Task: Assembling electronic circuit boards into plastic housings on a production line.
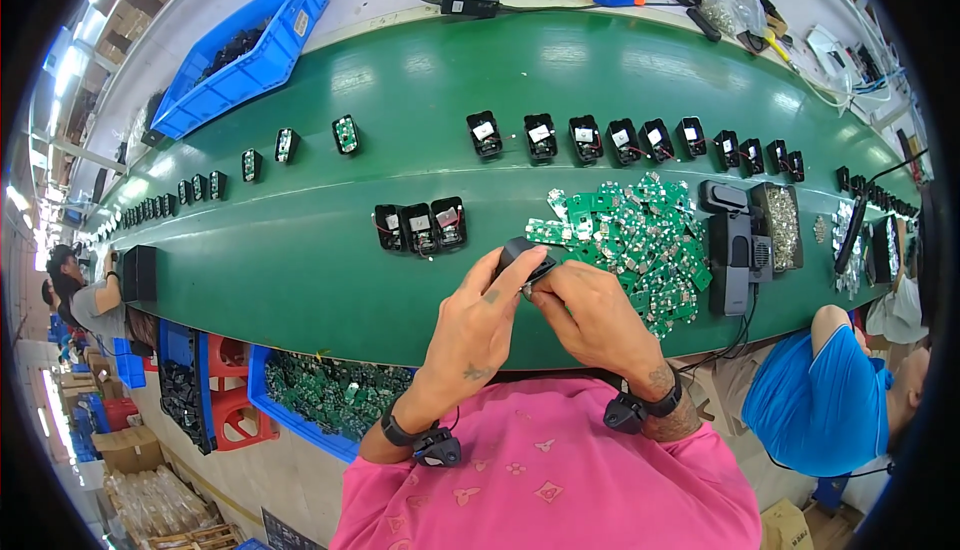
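Note:
My left hand (pixel 474 322) grips a black plastic housing (pixel 516 249) above the near part of the green table. Close against it, my right hand (pixel 592 312) has its thumb and fingers pinched together at the housing's lower side. Something small and pale shows between the two hands, too hidden to name. A spread heap of green circuit boards (pixel 640 240) lies just beyond and to the right of my right hand. Three black housings with parts inside (pixel 420 227) stand side by side beyond my left hand.
On the green table (pixel 300 290), a row of black housings (pixel 588 140) runs along the back. A dark grey device (pixel 733 260) and a tray of small metal parts (pixel 782 225) stand right of the heap. Blue bins (pixel 250 50) sit at back left and below the edge. Co-workers (pixel 820 390) sit on both sides.

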{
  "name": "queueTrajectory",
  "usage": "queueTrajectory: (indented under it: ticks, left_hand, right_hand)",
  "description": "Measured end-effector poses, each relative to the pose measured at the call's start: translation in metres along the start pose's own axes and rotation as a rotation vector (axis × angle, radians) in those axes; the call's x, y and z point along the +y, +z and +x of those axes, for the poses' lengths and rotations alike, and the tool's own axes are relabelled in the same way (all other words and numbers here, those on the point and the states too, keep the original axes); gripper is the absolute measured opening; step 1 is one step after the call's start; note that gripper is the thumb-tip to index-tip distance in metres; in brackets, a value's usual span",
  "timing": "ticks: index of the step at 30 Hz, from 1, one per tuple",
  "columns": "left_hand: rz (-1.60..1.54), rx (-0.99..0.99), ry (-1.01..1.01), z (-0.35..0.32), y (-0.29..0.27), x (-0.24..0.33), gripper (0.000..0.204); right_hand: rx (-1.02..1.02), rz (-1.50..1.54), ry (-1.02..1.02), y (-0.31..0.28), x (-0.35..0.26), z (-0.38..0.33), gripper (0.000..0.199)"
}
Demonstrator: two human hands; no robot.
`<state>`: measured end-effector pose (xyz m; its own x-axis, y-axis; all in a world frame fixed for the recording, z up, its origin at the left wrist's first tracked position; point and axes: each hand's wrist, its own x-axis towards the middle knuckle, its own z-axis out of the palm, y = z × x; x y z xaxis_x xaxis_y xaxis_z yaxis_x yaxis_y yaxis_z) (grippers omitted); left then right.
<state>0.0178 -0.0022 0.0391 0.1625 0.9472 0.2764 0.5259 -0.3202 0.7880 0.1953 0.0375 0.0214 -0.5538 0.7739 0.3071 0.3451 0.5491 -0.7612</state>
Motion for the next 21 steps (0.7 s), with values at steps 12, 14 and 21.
queueTrajectory:
  ticks: [12, 14, 21]
  left_hand:
    - [0.064, 0.067, -0.087, -0.002, 0.014, 0.001, 0.056]
    - [0.087, 0.102, -0.136, -0.001, 0.019, -0.003, 0.054]
    - [-0.558, 0.117, -0.435, 0.008, 0.018, -0.028, 0.052]
  right_hand:
    - [0.070, -0.070, 0.009, 0.006, -0.001, 0.003, 0.006]
    - [0.069, -0.108, 0.027, 0.014, 0.004, 0.002, 0.006]
    - [0.251, 0.068, 0.463, 0.016, 0.005, 0.002, 0.013]
